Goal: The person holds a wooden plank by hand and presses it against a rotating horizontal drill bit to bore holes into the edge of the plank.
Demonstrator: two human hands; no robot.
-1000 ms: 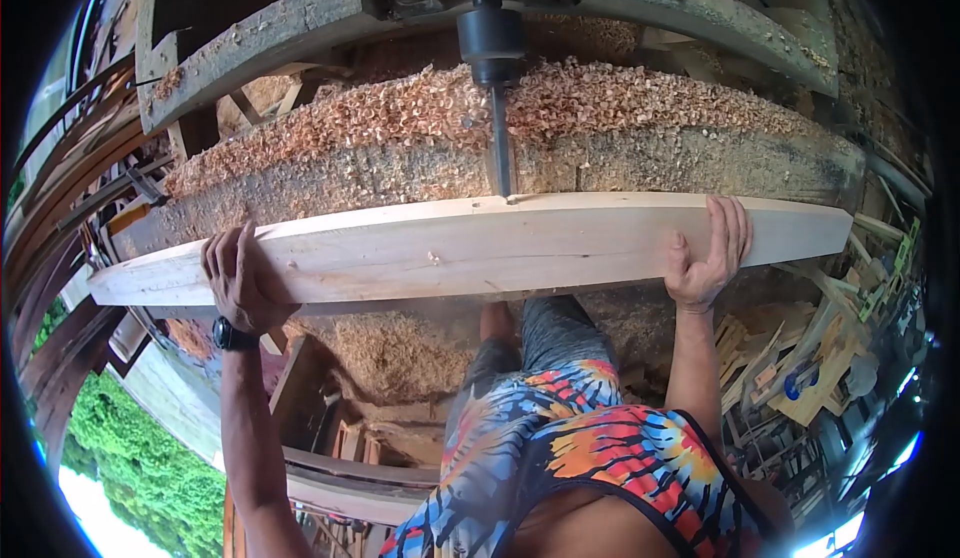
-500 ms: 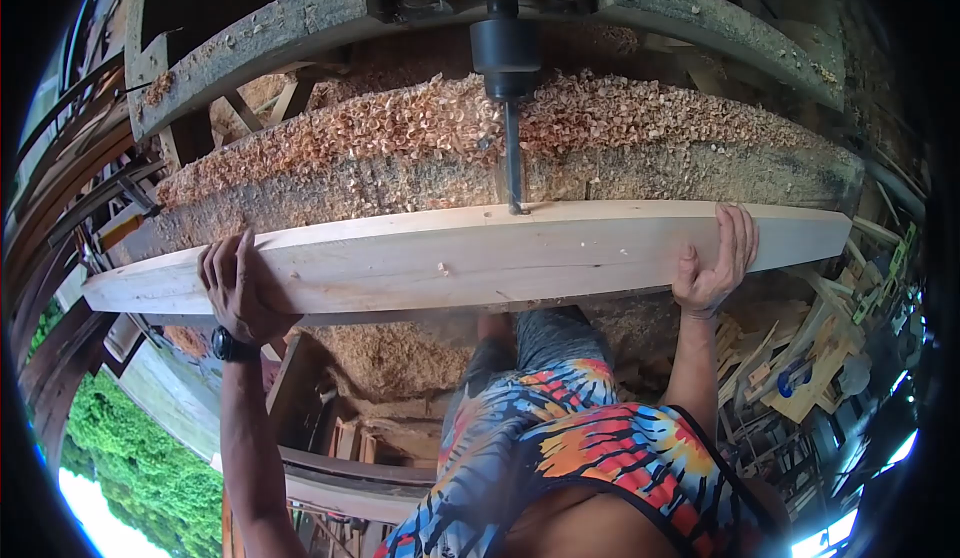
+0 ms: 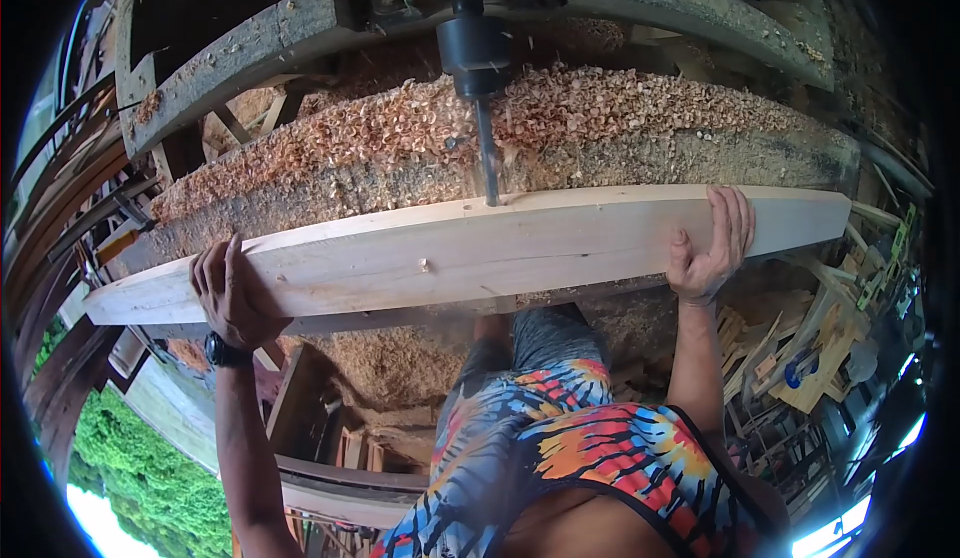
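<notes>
A long pale wooden board (image 3: 545, 246) lies across the bench, its broad face towards me. My left hand (image 3: 236, 296) grips it near the left end, fingers over the far edge. Towards the right end, my right hand (image 3: 712, 248) holds the board with its fingers along the face and over the far edge. A drill bit (image 3: 486, 148) in a black chuck (image 3: 475, 56) meets the board's narrow far edge near the middle; how deep it sits I cannot tell. Just left of the bit, a small hole (image 3: 467, 207) shows in that edge.
Wood shavings (image 3: 620, 108) are heaped on the worktable (image 3: 740, 158) behind the board. Thick timber rails (image 3: 690, 13) run at the back. Sawdust (image 3: 385, 363) piles up below the board, and wood offcuts (image 3: 820, 358) lie at the right.
The view has shifted and tilted slightly, so the drill and the board appear a little further left. Both hands keep the same hold on the board.
</notes>
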